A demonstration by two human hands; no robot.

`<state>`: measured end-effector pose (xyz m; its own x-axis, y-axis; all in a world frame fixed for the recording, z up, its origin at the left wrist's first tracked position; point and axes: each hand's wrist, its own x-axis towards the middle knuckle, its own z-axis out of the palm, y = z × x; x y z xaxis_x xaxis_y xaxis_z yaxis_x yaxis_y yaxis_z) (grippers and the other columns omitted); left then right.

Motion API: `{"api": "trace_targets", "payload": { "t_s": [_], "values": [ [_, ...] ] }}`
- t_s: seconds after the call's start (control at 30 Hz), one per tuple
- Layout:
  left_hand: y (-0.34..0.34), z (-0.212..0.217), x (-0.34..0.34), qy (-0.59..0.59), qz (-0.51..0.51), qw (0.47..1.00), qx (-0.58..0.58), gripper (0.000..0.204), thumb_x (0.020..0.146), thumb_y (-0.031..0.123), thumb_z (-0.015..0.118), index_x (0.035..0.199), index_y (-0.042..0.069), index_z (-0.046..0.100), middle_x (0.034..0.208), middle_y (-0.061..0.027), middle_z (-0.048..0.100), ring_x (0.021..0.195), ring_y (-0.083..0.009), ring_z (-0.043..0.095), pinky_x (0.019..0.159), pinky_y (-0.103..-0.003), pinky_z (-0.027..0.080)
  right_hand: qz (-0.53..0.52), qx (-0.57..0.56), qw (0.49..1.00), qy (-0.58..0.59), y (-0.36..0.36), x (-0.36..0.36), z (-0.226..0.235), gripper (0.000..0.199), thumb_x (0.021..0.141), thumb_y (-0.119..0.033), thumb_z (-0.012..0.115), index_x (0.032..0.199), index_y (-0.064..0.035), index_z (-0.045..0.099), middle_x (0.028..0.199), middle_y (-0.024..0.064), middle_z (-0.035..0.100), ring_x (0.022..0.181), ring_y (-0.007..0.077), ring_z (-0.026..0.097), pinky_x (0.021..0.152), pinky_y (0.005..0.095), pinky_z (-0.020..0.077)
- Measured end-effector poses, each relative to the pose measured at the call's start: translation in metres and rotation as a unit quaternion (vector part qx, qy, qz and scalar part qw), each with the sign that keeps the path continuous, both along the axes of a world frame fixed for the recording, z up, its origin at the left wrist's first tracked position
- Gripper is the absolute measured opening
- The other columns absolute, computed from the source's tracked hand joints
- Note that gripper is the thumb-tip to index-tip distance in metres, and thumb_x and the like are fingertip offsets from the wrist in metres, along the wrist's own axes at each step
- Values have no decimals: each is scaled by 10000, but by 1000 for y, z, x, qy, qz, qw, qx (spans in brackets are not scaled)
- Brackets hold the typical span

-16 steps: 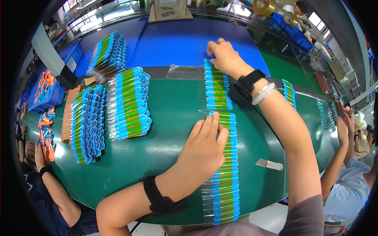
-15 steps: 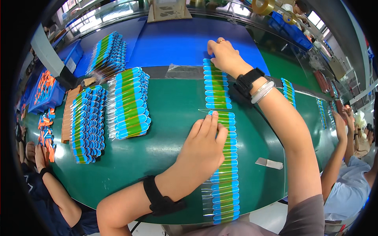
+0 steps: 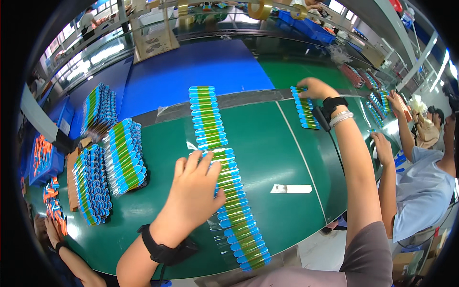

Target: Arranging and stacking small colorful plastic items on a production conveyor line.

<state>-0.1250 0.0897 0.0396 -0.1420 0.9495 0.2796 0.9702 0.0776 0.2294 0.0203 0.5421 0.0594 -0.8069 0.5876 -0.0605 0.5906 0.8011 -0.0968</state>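
Seen from my remote post, the left hand (image 3: 193, 196) spreads its slightly bent fingers at the far end of a long strip of round-ended blue-and-green pieces (image 3: 234, 196) on a green worktable (image 3: 267, 158). The fingertips overlap the strip's edge; I judge they are there to steady it, though I cannot tell whether they press or only hover.

A second strip (image 3: 205, 115) lies just beyond, nearly in line with the first, its far end on a blue mat (image 3: 191, 67); the row looks deliberately laid out lengthwise. Clear film (image 3: 191, 145) juts from the left side near the join.

Away to the right, the right hand (image 3: 318, 90) reaches to the far end of a short strip (image 3: 306, 112), its fingers curled close together over the edge. Part of the fingertips is hidden from me, so I cannot tell whether they grip it.

Three stacks of like pieces, the nearest to the left hand being a film-fringed stack (image 3: 126, 158), stand to the left, perhaps to leave the middle free for handling. A pale flat strip (image 3: 290, 189) lies apart from both hands, between the long strip and a seam in the tabletop.
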Motion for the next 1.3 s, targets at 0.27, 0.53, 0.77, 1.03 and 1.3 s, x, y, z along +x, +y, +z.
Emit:
{"api": "trace_targets", "payload": {
  "t_s": [0.27, 0.53, 0.77, 1.03, 1.3],
  "values": [
    [12, 20, -20, -113, -6, 991, -78, 270, 845, 80, 653, 1107, 33, 611, 1218, -153, 610, 1189, -324, 539, 1007, -422, 423, 43, -50, 989, 129, -21, 10, 4, 259, 861, -168, 702, 1014, -3, 576, 972, 187, 670, 974, 326, 657, 854, 407, 499],
    [70, 24, -42, 77, 66, 989, -104, 441, 839, 42, 582, 1270, -47, 554, 1261, -194, 578, 1170, -325, 541, 962, -412, 455, 126, -171, 943, 255, -106, -71, 51, 399, 889, -283, 723, 1166, -31, 588, 994, 87, 643, 907, 170, 602, 819, 338, 485],
    [114, -13, -81, 122, 106, 984, -76, 547, 871, 13, 494, 1397, -113, 409, 1460, -265, 438, 1332, -381, 448, 1088, -433, 411, 240, -305, 911, 143, -112, -195, 29, 216, 897, -229, 603, 957, -26, 647, 816, 55, 638, 760, 147, 583, 696, 331, 496],
    [123, -28, -103, -16, 108, 993, -50, 588, 834, 52, 544, 1383, -110, 412, 1493, -312, 366, 1335, -389, 420, 1103, -469, 357, 223, -375, 900, 2, -110, -252, -4, 366, 844, -382, 683, 970, -40, 663, 871, 18, 639, 760, 134, 564, 667, 288, 481],
    [122, -49, -102, 13, 126, 991, 31, 567, 806, 55, 557, 1340, -111, 461, 1444, -315, 427, 1317, -397, 425, 1083, -464, 341, 305, -223, 926, -8, -116, -275, -5, 330, 834, -290, 752, 949, 6, 665, 832, 82, 668, 748, 196, 590, 722, 345, 472]
  ]
}}
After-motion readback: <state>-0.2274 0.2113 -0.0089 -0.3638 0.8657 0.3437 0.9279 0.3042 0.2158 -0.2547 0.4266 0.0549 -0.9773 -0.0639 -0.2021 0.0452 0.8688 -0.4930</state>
